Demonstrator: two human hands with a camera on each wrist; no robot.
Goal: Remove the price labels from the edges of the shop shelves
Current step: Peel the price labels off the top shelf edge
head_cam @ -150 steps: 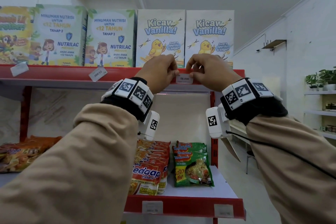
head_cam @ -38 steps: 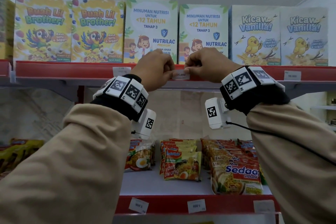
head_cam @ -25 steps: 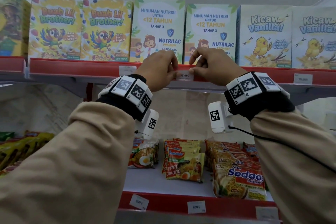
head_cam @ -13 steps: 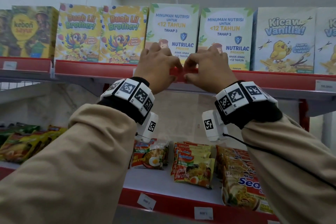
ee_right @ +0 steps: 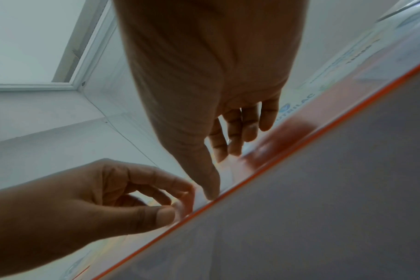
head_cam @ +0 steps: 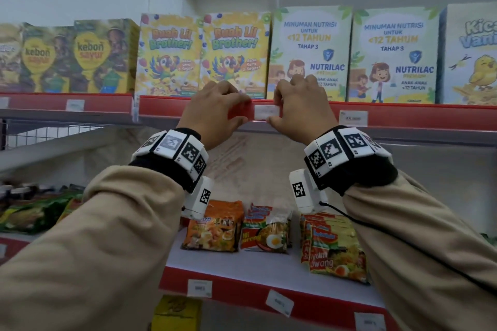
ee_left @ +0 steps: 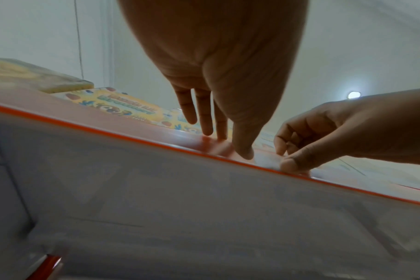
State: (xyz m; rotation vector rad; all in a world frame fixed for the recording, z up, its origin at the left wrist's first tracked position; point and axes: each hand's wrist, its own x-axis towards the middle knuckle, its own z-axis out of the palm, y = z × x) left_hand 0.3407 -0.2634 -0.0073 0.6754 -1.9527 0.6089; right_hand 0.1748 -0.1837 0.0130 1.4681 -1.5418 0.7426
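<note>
- Head view: both hands are up at the red front edge of the top shelf, under the cereal boxes.
- A small white price label sits on that red edge, right between the two hands.
- The left hand has its fingers over the top of the edge and its thumb under it, just left of the label. It seems to pinch the strip, not the label.
- The right hand is curled at the label's right end, thumb below and fingertips above. I think it is pinching that end, but the blur makes it hard to be sure.
- This step looks like working the label loose.
- Next, it needs a slow pull so the paper comes off whole.
- More labels wait: one to the right and some on the lower shelf.
</note>
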